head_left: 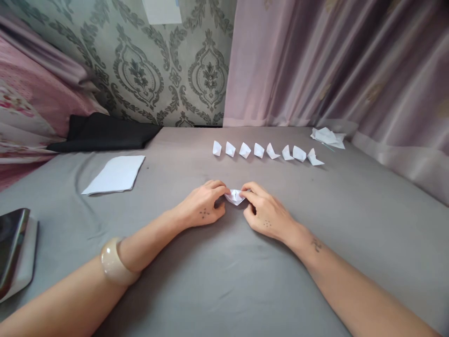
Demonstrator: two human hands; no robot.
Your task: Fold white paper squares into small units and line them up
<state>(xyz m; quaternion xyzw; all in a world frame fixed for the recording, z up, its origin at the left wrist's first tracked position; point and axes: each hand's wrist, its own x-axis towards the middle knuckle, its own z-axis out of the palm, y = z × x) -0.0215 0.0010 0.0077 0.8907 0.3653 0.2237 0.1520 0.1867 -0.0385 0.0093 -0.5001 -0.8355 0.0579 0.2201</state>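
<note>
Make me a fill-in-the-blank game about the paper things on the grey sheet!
1. Both hands, the left hand and the right hand, pinch one small folded paper that is coloured ____.
2. The row of folded pieces beyond the hands counts ____ pieces.
3. The stack of flat paper lies on the person's ____ side.
4. The bangle sits on the ____ wrist.

Missing words: white; eight; left; left

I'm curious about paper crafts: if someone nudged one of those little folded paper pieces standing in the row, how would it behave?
Each folded piece is small, thin white paper, so it is probably very light and would slide or tip at a slight push. They stand on soft grey cloth, likely an unsteady footing. The creases probably give some stiffness, yet a pinch would likely crush one.
</note>
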